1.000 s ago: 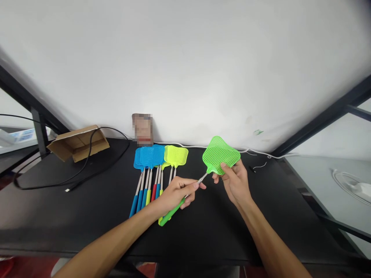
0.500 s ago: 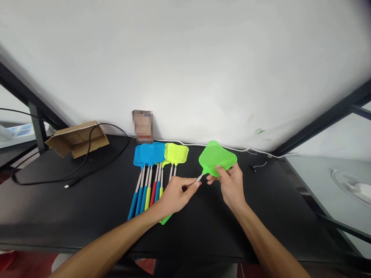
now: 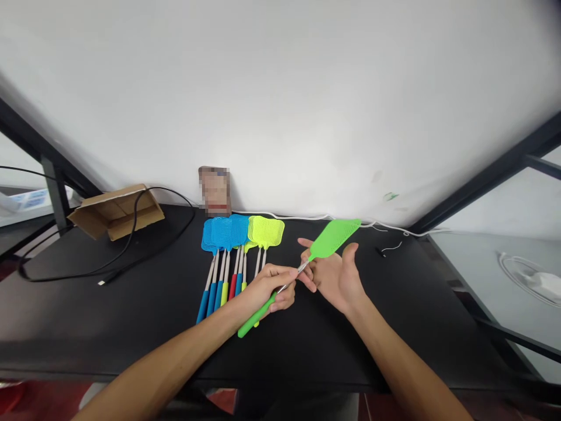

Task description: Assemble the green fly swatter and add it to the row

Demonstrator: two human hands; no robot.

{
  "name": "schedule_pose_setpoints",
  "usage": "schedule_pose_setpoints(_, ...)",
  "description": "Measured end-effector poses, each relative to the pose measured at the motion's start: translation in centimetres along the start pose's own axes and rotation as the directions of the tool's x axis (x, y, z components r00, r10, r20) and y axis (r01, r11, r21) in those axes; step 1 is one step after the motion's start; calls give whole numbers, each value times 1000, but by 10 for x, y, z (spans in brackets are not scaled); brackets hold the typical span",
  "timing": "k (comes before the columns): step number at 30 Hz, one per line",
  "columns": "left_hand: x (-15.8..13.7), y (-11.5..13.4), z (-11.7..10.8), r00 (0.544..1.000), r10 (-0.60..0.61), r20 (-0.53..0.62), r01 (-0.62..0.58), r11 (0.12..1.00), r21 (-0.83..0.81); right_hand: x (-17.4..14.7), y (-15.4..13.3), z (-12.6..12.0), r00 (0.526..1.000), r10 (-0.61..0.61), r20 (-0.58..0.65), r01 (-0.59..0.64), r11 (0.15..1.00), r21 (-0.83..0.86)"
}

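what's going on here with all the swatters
A person holds a green swatter over a black table. The left hand grips its handle, and the right hand is open, palm up, beside the head. A row of blue and yellow swatters lies on the table next to them, with a cardboard box and a black cable farther left.

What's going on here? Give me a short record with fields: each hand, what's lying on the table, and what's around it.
left hand: closed around the green fly swatter at its handle
right hand: open, palm up, under the swatter's head
row of fly swatters: blue and yellow heads, flat on the black table
cardboard box: far left, black cable across it
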State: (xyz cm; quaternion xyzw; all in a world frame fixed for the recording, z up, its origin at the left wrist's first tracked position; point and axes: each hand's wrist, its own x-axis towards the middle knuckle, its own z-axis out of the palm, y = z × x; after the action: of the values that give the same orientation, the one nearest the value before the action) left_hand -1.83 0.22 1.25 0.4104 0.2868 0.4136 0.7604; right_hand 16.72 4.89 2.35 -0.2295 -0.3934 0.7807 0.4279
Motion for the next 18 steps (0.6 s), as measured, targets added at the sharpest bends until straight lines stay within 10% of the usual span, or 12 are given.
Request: schedule_pose_setpoints(18,-6,3,4,985,116,-131,-65,938,340,-2,8,1,934,-284,-219,187,906,-379)
